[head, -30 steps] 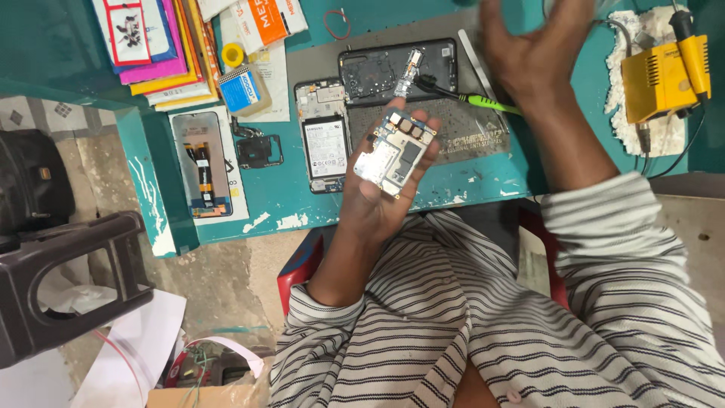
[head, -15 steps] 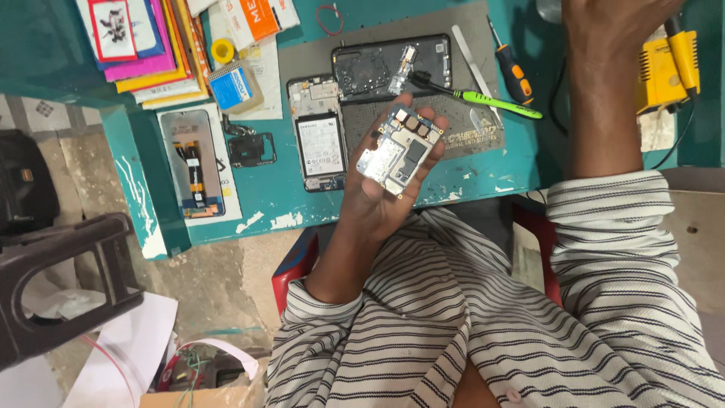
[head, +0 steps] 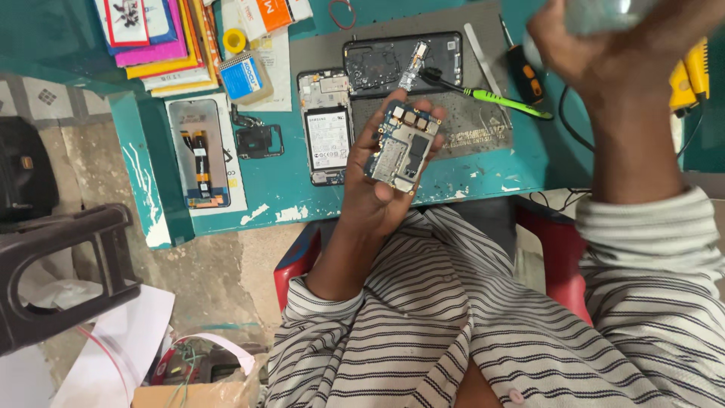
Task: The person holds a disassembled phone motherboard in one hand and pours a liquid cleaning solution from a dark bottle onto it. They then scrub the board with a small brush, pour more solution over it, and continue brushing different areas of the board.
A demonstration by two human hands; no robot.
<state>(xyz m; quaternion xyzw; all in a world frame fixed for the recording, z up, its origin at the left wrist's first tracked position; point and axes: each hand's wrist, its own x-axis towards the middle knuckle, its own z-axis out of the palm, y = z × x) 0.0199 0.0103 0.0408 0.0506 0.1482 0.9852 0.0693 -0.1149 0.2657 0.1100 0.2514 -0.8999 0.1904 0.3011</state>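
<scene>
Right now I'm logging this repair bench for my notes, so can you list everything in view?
circuit board: one, blue and silver, in the left hand
opened phone: one, white battery showing, on the teal table
phone back shell: one, black, on the grey mat
brush: one, green handle, on the mat
screwdriver: one, black and orange, right of the mat
phone screen part: one, on white card, table's left
papers: stack, pink, yellow, white, far left
stool: one, black, on the floor
left hand: holds the board
right hand: raised, grips something clear and blurred
</scene>
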